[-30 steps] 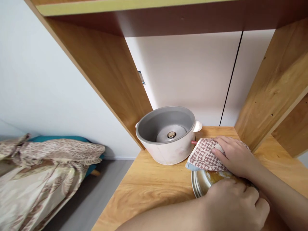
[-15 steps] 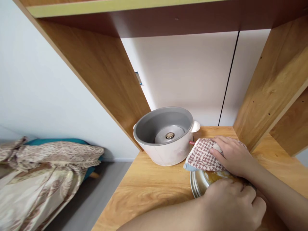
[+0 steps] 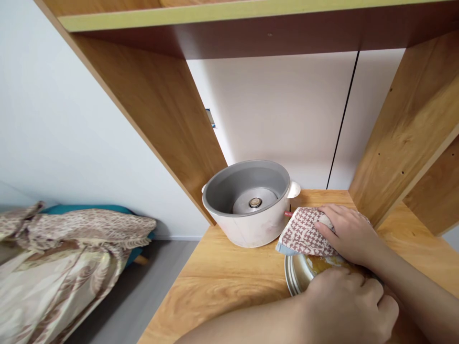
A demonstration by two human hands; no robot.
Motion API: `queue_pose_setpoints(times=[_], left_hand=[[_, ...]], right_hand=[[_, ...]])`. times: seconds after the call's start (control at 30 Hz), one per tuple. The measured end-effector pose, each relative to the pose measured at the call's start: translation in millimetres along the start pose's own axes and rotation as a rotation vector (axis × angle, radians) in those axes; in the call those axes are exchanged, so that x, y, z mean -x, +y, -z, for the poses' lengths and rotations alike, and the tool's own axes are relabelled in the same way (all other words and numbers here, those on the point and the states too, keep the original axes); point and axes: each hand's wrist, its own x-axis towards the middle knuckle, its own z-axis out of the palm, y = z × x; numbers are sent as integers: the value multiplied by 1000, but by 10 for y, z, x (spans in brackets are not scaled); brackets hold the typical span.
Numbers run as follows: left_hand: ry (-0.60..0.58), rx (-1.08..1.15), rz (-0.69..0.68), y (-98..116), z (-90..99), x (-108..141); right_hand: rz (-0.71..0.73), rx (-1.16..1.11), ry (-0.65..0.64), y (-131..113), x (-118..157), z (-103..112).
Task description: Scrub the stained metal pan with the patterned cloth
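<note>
Silver round metal piece with a ridged edge [image 3: 303, 273] sits at the front of the brown wooden surface [image 3: 211, 272], partly under the left hand [image 3: 353, 301], its fingers curled, their hold hidden. Just beyond, the right hand [image 3: 347, 234] has half-bent fingers gripping a brown-and-white patterned cloth [image 3: 304, 231]; farther back stands a white, grey-lined round cooker body [image 3: 247, 229].

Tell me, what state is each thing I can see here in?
White rice cooker body: upright, open, heating plate exposed.
Houndstooth cloth: under the right hand.
Round metal piece: brownish-yellow top, partly hidden.
Right hand: resting over cloth.
Left hand: curled, fingertips hidden.
Fringed throw: rumpled, draped over teal furniture.
</note>
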Motion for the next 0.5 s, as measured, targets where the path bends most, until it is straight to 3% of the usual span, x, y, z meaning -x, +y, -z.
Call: queue_pose_setpoints(times=[0.5], left_hand=[[-7,18,0,-1,10,2]], right_hand=[[3,16,32,-6,-3,-1]])
